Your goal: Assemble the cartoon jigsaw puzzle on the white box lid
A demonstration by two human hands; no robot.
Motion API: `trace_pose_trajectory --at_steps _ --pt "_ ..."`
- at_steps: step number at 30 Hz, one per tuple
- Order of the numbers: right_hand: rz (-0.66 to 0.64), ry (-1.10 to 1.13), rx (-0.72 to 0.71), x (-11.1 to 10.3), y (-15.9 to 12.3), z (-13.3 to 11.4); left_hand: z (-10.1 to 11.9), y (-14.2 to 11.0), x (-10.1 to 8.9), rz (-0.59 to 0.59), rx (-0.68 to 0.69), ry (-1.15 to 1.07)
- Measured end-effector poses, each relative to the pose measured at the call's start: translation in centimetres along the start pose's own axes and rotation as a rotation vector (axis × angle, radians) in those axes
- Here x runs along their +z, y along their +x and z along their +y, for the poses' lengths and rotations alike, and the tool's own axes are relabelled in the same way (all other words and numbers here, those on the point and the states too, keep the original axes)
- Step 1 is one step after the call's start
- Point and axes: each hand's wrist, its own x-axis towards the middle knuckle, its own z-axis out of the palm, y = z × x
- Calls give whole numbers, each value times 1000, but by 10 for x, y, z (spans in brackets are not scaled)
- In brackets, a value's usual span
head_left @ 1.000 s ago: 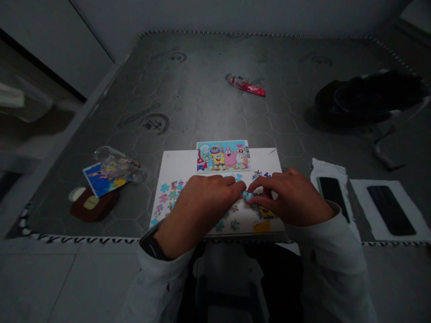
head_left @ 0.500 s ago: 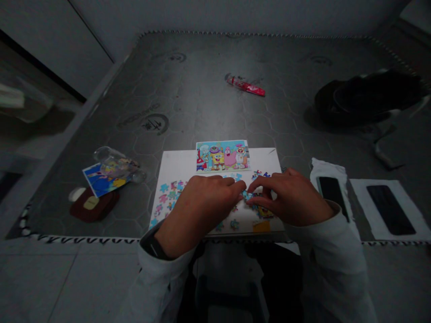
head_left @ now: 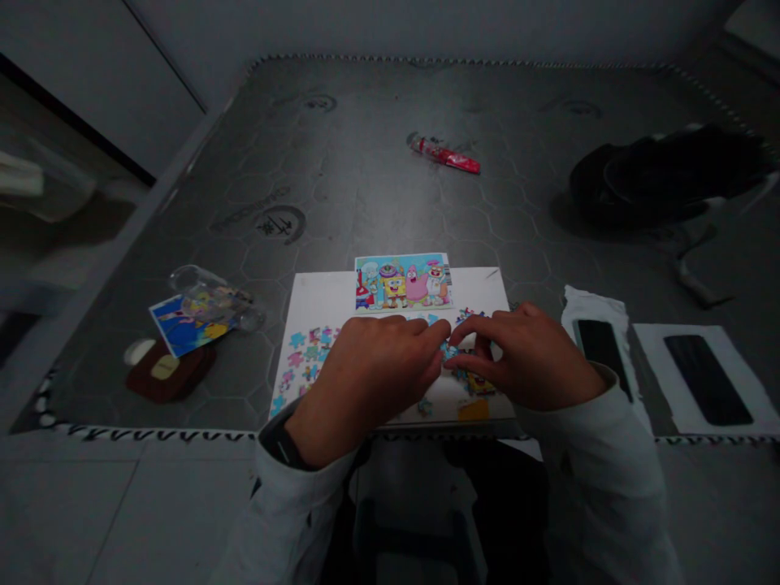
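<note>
Over a white board (head_left: 322, 296), both of my hands meet at a small blue jigsaw piece (head_left: 449, 353). My right hand (head_left: 527, 353) pinches it between thumb and index finger. My left hand (head_left: 378, 366) is closed, its fingertips pressed to the piece's left side; its thumb is mostly hidden. Loose jigsaw pieces (head_left: 296, 359) lie to the left of my left hand, some covered by it. Beneath my right hand sits a partly joined section with a yellow face (head_left: 479, 383). A cartoon reference picture (head_left: 402, 283) rests along the board's far edge.
At left are a brown case (head_left: 167, 374), a blue picture card (head_left: 188, 325) and a clear plastic bag (head_left: 216, 302). A red-and-clear wrapper (head_left: 448, 156) lies farther back. On the right are two phones (head_left: 600, 349) on white sheets and a black bag (head_left: 664, 179).
My left hand has shifted slightly right, closer to my right fingertips, and covers more of the pieces below it. My right hand has barely moved.
</note>
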Motion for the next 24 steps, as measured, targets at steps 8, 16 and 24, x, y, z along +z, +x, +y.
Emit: trace_pose_trajectory --at_steps 8,16,24 --pt "83 8 -16 -1 -1 -1 1 0 0 40 -72 -50" --pt "88 -24 -23 -1 0 -1 1 0 0 64 -91 -43" --pt "109 -45 -52 -3 1 -3 3 0 -1 60 -105 -41"
